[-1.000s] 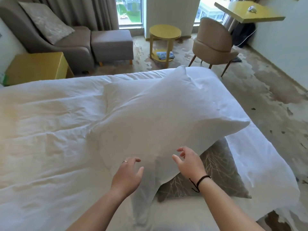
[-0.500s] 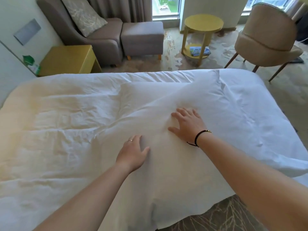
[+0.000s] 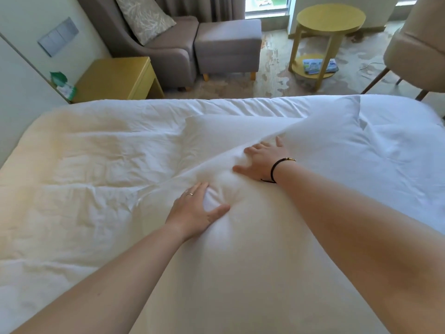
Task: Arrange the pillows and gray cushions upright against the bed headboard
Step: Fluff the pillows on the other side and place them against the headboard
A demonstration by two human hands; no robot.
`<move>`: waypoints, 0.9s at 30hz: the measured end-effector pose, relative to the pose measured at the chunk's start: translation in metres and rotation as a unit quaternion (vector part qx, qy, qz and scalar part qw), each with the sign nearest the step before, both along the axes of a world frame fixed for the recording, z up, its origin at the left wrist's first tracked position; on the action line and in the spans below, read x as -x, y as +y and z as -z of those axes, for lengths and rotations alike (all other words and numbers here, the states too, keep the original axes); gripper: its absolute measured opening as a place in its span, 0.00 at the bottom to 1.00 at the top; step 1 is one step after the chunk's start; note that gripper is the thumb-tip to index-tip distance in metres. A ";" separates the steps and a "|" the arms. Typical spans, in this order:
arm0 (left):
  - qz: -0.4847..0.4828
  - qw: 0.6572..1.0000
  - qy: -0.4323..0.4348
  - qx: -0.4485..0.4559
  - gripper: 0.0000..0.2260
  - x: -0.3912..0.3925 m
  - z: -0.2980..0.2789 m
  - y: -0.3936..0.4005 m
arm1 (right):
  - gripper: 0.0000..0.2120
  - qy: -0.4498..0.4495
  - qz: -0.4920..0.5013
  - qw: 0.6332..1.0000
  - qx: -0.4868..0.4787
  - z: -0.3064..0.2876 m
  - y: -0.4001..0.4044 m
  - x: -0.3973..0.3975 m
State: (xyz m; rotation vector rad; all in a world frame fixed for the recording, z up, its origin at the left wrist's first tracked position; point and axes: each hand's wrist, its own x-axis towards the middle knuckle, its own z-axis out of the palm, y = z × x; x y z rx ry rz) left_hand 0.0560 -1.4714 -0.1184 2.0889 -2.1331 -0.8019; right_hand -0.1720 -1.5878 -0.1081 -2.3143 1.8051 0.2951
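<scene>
I see both of my hands down on a big white pillow [image 3: 240,249] that lies flat across the near middle of the bed [image 3: 84,165], filling the near part of the view. My left hand [image 3: 195,210] rests on the pillow's left part with its fingers laid out nearly straight and the thumb spread to the right; it presses into the cover and dents it, and a ring shows on one finger. My right hand [image 3: 261,160] is farther out, palm down with the fingers spread flat on the pillow near its far edge, gripping nothing; a dark band sits at that wrist. A second white pillow [image 3: 228,131] lies flat just beyond, its near edge tucked under the one I press.

Beyond the bed's far edge, at far left, a yellow nightstand [image 3: 115,78] stands beside a gray armchair [image 3: 168,51] with a patterned cushion [image 3: 144,16] leaning upright on its seat. A gray footstool [image 3: 227,44] touches the armchair's right side. A round yellow table [image 3: 330,22] stands farther right, and a beige chair [image 3: 419,42] at the far right edge.
</scene>
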 end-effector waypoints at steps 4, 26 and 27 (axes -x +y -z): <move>0.020 0.999 -0.033 0.014 0.48 0.006 0.004 0.012 | 0.39 0.007 0.000 1.000 0.011 0.010 0.008 0.000; 0.170 0.982 -0.042 0.075 0.44 0.009 -0.140 0.080 | 0.16 -0.197 -0.016 0.921 0.336 -0.118 0.278 0.056; 0.186 0.980 -0.052 0.059 0.46 0.007 -0.148 0.088 | 0.16 -0.196 -0.023 0.919 0.342 -0.124 0.295 0.057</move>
